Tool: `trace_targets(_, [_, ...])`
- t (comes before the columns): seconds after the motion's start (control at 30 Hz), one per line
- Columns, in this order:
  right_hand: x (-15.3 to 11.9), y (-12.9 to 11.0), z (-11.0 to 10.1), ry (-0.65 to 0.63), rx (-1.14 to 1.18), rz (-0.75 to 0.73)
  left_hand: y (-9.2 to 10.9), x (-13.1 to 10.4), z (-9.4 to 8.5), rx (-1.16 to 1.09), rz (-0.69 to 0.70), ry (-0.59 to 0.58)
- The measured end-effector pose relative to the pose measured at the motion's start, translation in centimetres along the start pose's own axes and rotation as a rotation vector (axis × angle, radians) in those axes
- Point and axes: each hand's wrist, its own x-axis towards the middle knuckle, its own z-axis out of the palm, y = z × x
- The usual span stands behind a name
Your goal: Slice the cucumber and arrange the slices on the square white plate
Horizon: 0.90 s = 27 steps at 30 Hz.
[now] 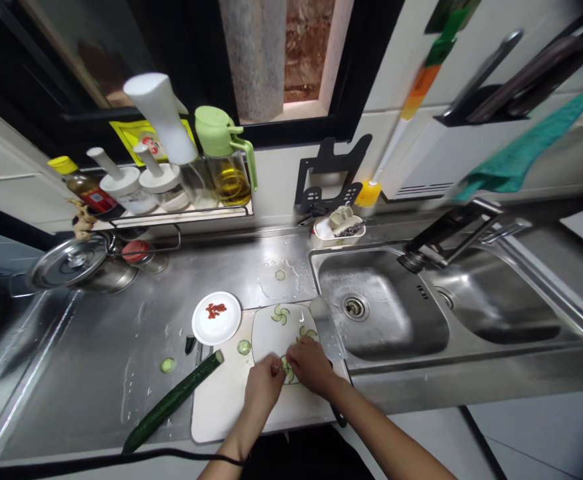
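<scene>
Fingers bent inward, a person's left hand [264, 385] and right hand [314, 365] meet at cucumber slices [289, 376] on the plate's [266, 340] near side; whether either pinches one is too small to tell. Left of the hands lies a cut cucumber [171, 403]; beyond it, red pieces [216, 311] on a round dish [202, 328].

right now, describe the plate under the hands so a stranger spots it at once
Start at the double-basin steel sink; just left of it lies a pale cutting board. On that board, beneath the left hand and right hand, sits a squarish white plate. Unlike the round white plate nearby, which holds red pieces, it bears cucumber slices arranged in pinwheels.
</scene>
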Motion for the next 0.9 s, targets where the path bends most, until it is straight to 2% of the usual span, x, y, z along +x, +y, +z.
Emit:
trace_targets(0.27, [0.0, -0.1, 0.2, 0.010, -0.039, -0.008, 0.1, 0.0, 0.2, 0.046, -0.008, -0.004])
trace_targets(0.63, [-0.1, 0.0, 1.0, 0.034, -0.144, -0.019, 0.2, -0.2, 0.1, 0.217, 0.013, -0.024])
trace_targets(0.9, [-0.1, 0.3, 1.6, 0.073, -0.145, -0.021, 0.1, -0.4, 0.3, 0.262, 0.038, 0.020])
